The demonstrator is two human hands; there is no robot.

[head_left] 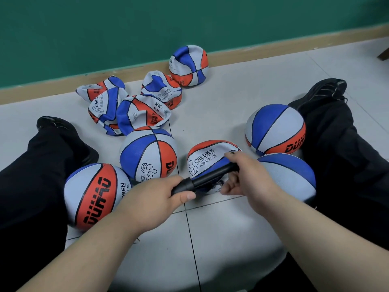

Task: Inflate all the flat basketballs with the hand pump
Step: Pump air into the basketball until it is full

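Observation:
A black hand pump (205, 179) lies across the front of a half-flat red, white and blue basketball (207, 159) on the floor between my legs. My left hand (156, 197) grips the pump's handle end. My right hand (245, 175) closes around the barrel at the ball end. Where the needle meets the ball is hidden. Round, full balls sit at my left knee (94, 194), in the middle (148, 153), under my right forearm (290, 175) and by my right shin (274, 129). Several crumpled flat balls (130, 108) lie farther back, and a partly collapsed one (188, 65) rests by the wall.
My legs in black trousers spread left (42, 165) and right (345, 148) on a pale tiled floor (221, 228). A green wall (126, 28) with a tan skirting strip runs across the back. A dark furniture leg (384, 53) shows at the far right edge.

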